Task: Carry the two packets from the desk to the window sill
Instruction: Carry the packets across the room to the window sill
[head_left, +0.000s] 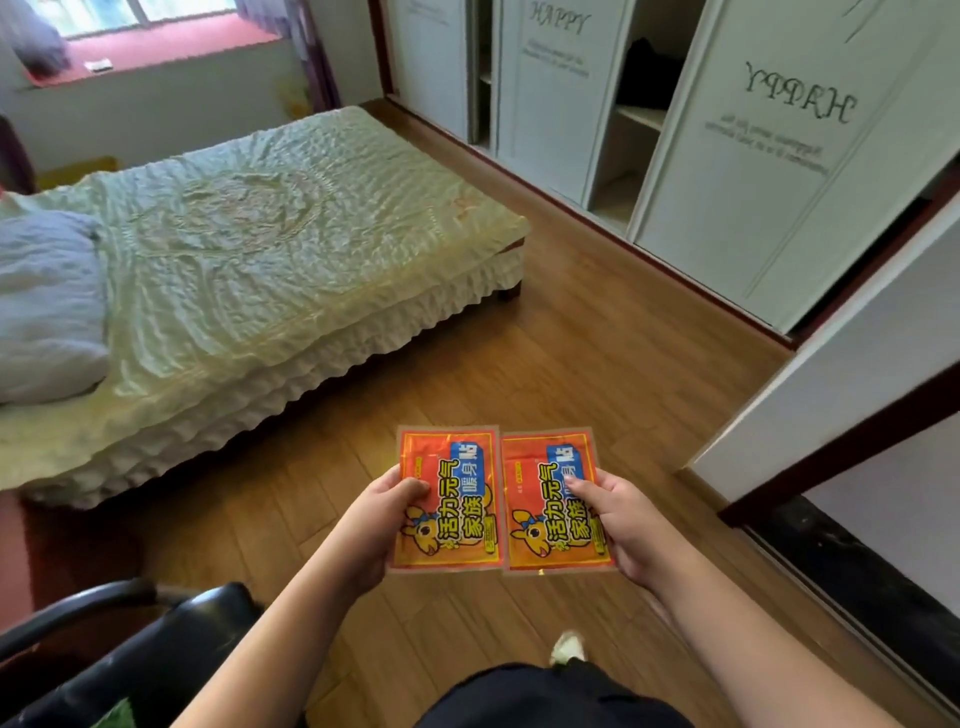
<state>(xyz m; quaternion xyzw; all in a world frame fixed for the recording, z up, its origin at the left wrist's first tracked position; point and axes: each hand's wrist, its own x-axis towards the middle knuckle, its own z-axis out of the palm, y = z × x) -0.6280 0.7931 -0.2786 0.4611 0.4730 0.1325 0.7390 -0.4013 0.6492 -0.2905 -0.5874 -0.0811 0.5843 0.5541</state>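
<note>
Two flat orange packets with blue labels and a cartoon deer are held side by side in front of me, above the wooden floor. My left hand (371, 525) grips the left packet (457, 493) by its left edge, thumb on top. My right hand (626, 525) grips the right packet (543, 512) by its right edge. The packets' inner edges nearly touch. The window sill (171, 52), a red ledge under the window, lies far off at the top left, beyond the bed. The desk is out of view.
A bed (270, 244) with a pale quilted cover and a grey pillow (47, 306) fills the left. A white wardrobe (727, 156) with partly open sliding doors lines the right. A black chair (130, 660) stands at the bottom left. Wooden floor (597, 322) runs between bed and wardrobe.
</note>
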